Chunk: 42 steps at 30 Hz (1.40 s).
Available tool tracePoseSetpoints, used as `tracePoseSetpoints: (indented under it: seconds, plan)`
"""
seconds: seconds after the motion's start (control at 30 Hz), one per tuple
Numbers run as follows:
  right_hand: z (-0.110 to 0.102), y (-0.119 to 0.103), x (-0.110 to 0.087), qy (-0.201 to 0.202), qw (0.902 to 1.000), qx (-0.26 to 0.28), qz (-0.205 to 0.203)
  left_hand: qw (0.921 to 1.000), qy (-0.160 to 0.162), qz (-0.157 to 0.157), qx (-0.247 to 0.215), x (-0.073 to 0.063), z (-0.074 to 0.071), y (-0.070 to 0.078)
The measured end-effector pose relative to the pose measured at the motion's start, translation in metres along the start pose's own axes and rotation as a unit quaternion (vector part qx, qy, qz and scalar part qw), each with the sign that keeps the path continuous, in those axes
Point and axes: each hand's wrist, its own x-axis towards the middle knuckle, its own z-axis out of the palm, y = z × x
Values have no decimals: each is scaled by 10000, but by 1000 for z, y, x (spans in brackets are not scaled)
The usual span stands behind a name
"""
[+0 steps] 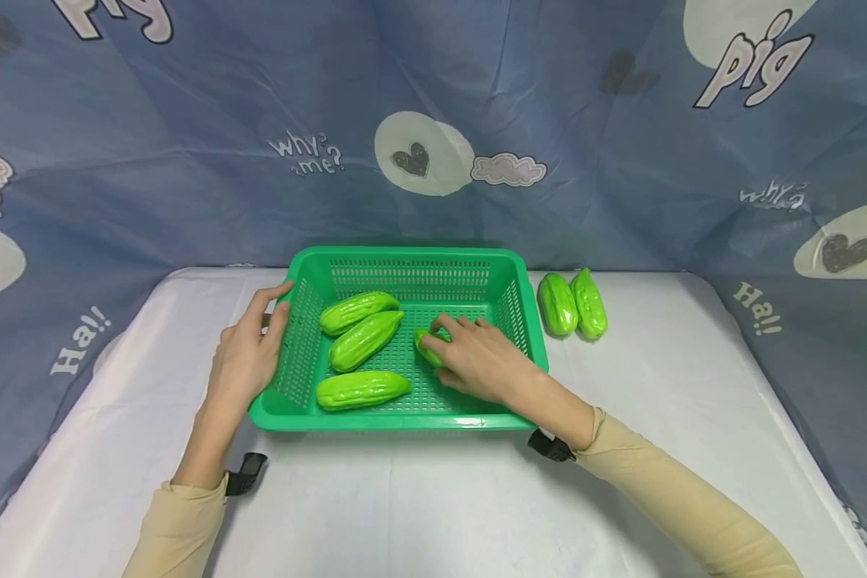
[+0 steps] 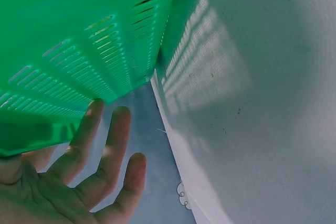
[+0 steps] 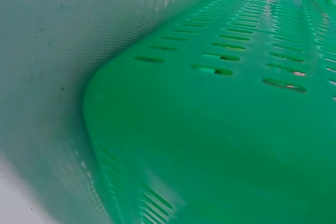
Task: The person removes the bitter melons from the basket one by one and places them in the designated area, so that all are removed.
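One bitter gourd (image 1: pixel 419 335) is gripped inside the green basket (image 1: pixel 405 421), right of centre, with the right hand (image 1: pixel 480 361) curled over it from above; most of it is hidden, and whether it touches the basket floor cannot be told. The two hands are set well apart. By the left hand (image 1: pixel 244 357) the basket's left rim is touched, and in the left wrist view its fingers are seen spread beside the outer wall, wrapped round nothing.

Two gourds (image 1: pixel 365 340) are laid side by side toward the basket's far left corner, and a third gourd (image 1: pixel 362 389) is placed crosswise by its near edge, left of centre. Outside, a loose pair (image 1: pixel 588 304) is lined up just beyond the right wall, near the far edge of the white-covered tabletop (image 1: pixel 332 498).

How is this best handled? The thick middle should be held, not the tapered tip, since that glossy skin may well slip. Light, even fingertip pressure is called for, the wrist should be cleared of the right rim, and the light-looking basket is best steadied from the left.
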Motion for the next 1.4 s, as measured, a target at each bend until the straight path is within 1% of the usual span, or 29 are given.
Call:
tracePoseSetpoints:
  seconds: [0.27,0.73,0.97,1.2,1.4]
  plan:
    - [1,0,1,21,9999,130,25,10000,-3,-17,18,0,-1,-1]
    - [2,1,0,134,9998,46,116,10000,-3,-44,65,0,0,-2]
    - [0,2,0,427,9990,66,127,10000,13,-28,79,-1,-1,-1]
    - [-2,5,-3,731,9969,69,288,9994,66,-8,329,1,0,3]
    - [-2,6,-4,888,9953,109,367,9991,131,-56,387,1,-1,5]
